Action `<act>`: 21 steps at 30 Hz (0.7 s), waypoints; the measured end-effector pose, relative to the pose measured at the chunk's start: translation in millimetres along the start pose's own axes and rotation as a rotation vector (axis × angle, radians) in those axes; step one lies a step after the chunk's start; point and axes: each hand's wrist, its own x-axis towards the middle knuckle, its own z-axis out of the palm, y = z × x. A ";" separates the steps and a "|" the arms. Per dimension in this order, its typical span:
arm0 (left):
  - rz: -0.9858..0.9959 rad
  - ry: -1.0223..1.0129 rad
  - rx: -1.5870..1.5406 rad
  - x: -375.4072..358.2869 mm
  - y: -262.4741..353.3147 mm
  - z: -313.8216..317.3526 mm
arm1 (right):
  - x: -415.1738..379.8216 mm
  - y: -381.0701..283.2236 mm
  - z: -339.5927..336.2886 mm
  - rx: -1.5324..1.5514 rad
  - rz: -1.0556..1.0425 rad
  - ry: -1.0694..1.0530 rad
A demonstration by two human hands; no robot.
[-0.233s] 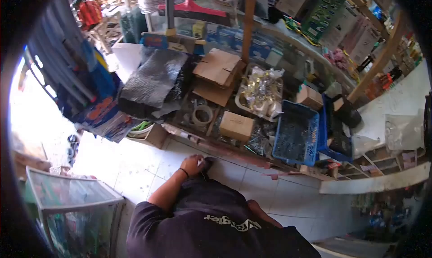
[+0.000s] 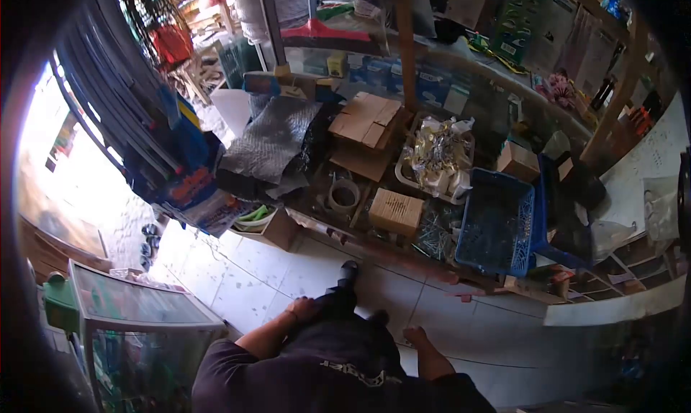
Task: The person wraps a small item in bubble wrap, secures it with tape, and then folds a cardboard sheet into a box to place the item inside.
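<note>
My left hand (image 2: 306, 309), with a dark band at its wrist, is at the front of my dark trousers, over the thigh. Its fingers lie along the cloth with nothing seen in them. To the right of my body my right hand (image 2: 415, 335) hangs low over the tiled floor (image 2: 448, 326). Its fingers are small and dim here, and I cannot tell whether they are curled round anything. A dark shoe (image 2: 349, 270) of mine is on the tiles, near the front of the counter.
On the counter ahead are a small carton (image 2: 395, 212), a roll of tape (image 2: 343, 195), a tray of bagged metal parts (image 2: 435, 154), a blue basket (image 2: 495, 222) and bubble wrap (image 2: 273, 139). A glass case (image 2: 144, 305) stands on the left. Dark hoses (image 2: 104, 67) hang at upper left.
The view has shifted, so the counter sits lower and further right. My left hand is lower in view, closer to my body. My right hand has come into view.
</note>
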 end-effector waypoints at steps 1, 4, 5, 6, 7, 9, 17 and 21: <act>0.010 0.064 -0.001 -2.7 -4.9 9.2 | 5.6 -4.2 3.4 0.133 0.081 0.074; -0.249 0.064 -0.293 -8.6 -21.4 14.8 | 5.2 -39.2 17.8 0.441 0.227 0.181; -0.246 0.004 -0.226 15.3 -56.0 42.3 | -0.7 -52.7 17.1 0.525 0.263 0.204; -0.239 -0.058 -0.161 42.1 -89.3 77.0 | -8.9 -62.2 17.3 0.605 0.303 0.229; -0.325 -0.037 -0.021 55.5 -88.9 86.3 | -16.7 -68.9 18.4 0.596 0.278 0.184; -0.482 0.010 0.249 85.1 -71.1 99.2 | -29.0 -62.4 34.5 0.549 0.255 0.084; 0.447 0.092 0.214 122.8 53.7 -24.3 | -66.2 27.7 144.0 0.555 0.519 -0.079; -0.092 0.150 -1.467 156.3 28.7 -41.2 | -45.0 -9.5 101.2 0.545 0.713 -0.082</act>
